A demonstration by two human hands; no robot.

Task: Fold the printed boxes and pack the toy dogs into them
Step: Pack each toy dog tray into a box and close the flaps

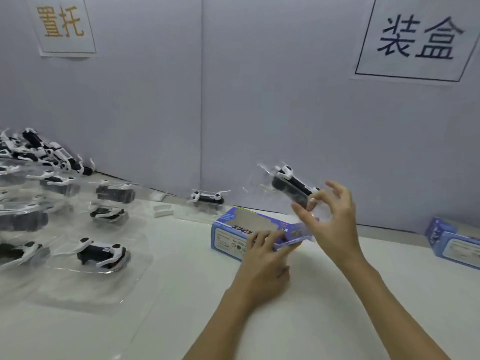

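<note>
A blue printed box [233, 231] lies on its side on the white table, its open end facing right. My left hand [262, 258] grips the box at that end, fingers over the purple flap. My right hand [330, 219] pinches a black-and-white toy dog [291, 187] seated in a clear plastic tray, holding it tilted in the air just above and to the right of the box's open end.
Several toy dogs in clear trays [101, 253] cover the table's left side, with a loose heap [39, 149] at the far left. One more dog [206, 197] stands by the grey wall. Finished blue boxes [454, 242] sit at the right edge.
</note>
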